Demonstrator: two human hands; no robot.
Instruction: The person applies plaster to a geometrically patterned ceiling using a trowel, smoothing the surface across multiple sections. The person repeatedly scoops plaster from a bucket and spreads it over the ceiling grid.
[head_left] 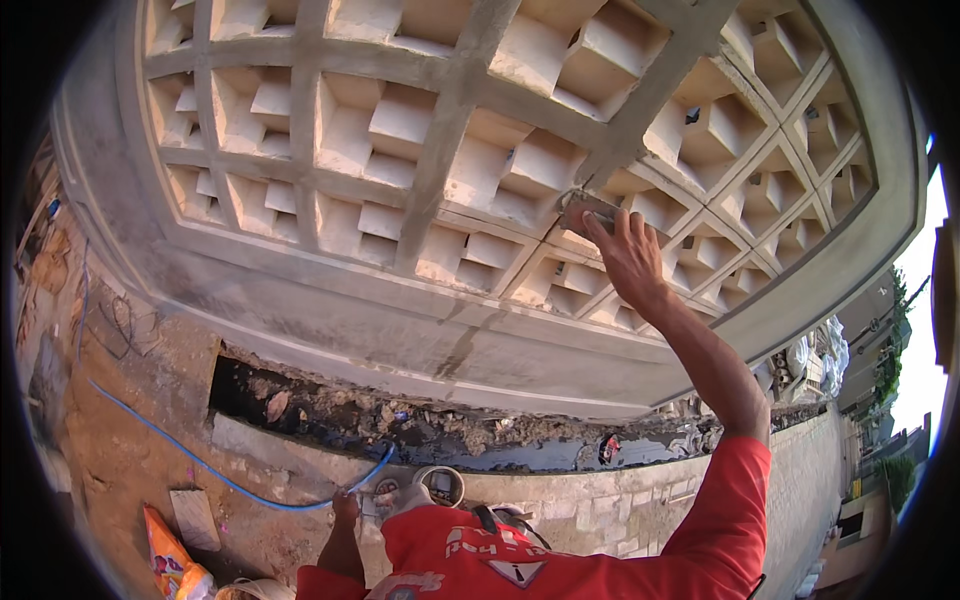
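Observation:
My right hand (632, 262) reaches up with its fingers closed around a grey-brown rectangular block (577, 212). The block rests against the joints of a cream lattice wall (505, 278); its exact kind I cannot make out. Grey mortar covers the wall's upper and left joints, while thin dark lines show between several units at the right. Low on my left side, my left hand (345, 508) is closed around a blue hose (235, 484), whose end curves up beside the trench. A damp streak runs down the grey ledge (540, 360) under the lattice.
A trench (500, 452) with dark water and rubble runs along the wall's foot. Near me stand a round bucket (440, 484) and, at the left, an orange bag (170, 555) and a flat slab (195, 518). White sacks (820, 358) lie at the far right.

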